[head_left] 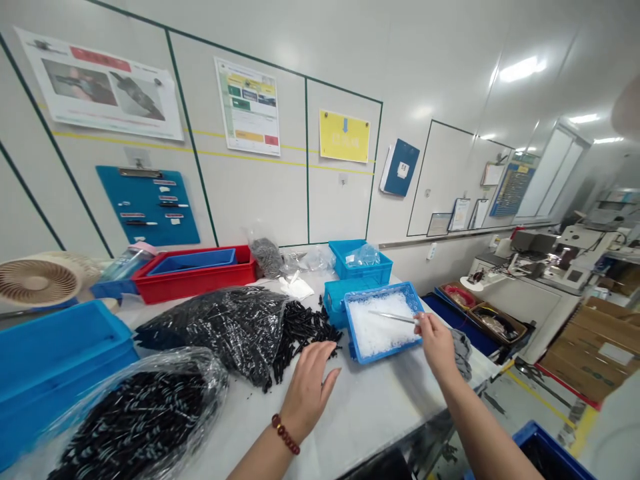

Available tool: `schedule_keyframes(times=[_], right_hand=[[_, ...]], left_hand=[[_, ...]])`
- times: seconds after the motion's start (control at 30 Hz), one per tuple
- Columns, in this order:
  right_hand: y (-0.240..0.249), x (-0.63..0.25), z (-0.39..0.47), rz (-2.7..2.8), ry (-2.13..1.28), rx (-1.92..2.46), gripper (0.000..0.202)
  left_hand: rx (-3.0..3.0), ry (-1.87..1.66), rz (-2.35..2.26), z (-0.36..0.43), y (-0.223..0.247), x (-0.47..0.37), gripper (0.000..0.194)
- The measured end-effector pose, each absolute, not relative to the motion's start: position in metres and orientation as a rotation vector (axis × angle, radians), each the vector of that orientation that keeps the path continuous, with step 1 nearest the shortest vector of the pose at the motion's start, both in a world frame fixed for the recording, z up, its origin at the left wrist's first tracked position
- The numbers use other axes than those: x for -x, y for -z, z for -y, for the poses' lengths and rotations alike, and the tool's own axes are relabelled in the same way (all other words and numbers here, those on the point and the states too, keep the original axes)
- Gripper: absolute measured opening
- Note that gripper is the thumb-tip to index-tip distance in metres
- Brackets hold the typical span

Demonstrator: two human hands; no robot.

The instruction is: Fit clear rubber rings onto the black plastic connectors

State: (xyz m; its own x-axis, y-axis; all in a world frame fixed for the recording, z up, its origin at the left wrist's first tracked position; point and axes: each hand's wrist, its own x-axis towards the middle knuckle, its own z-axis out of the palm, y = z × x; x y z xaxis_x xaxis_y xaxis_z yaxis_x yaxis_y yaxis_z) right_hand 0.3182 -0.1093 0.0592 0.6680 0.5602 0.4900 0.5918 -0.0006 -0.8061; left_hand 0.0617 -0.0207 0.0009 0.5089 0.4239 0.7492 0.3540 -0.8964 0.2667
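My right hand (437, 343) pinches slim silver tweezers (391, 316), with their tip reaching over a blue bin (354, 328). Small white translucent pieces (370, 333) fill that bin, which is tilted toward me and leans on another blue bin behind it. My left hand (311, 380) is open, fingers stretched out, beside a heap of short black parts (300, 330); no object shows in it. Those parts spill from a black plastic bag (220, 327) lying on the white table (365, 413).
At front left, a clear bag of black parts (145, 413) sits near large blue bins (55, 353). Behind are a red bin (195, 283), a bag of grey pieces (267, 257) and a blue box (361, 263). A grey cloth (461, 353) lies at the table's right edge.
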Motion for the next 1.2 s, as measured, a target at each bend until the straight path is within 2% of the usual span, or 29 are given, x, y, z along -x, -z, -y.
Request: schedule_keyframes(times=[0.13,0.4,0.8,0.97,1.2], right_hand=[[-0.065,-0.349,0.107,0.855,0.109,1.741,0.049],[-0.063,-0.355,0.090,0.860,0.142,1.792,0.052],[-0.062,-0.350,0.067,0.907,-0.039,1.761,0.044],[-0.060,-0.342,0.053,0.921,-0.192,1.660,0.049],[-0.064,-0.362,0.071,0.848,-0.121,1.686,0.049]], left_hand=[[-2.648,-1.365,-0.698,0.020,0.002,-0.064,0.033],[-2.644,-1.354,-0.705,0.016,0.005,-0.063,0.032],[-2.613,-1.247,-0.702,0.017,0.004,-0.063,0.031],[-2.600,-1.281,-0.681,0.016,0.004,-0.063,0.031],[-2.625,-1.276,-0.678,0.016,0.003,-0.063,0.031]])
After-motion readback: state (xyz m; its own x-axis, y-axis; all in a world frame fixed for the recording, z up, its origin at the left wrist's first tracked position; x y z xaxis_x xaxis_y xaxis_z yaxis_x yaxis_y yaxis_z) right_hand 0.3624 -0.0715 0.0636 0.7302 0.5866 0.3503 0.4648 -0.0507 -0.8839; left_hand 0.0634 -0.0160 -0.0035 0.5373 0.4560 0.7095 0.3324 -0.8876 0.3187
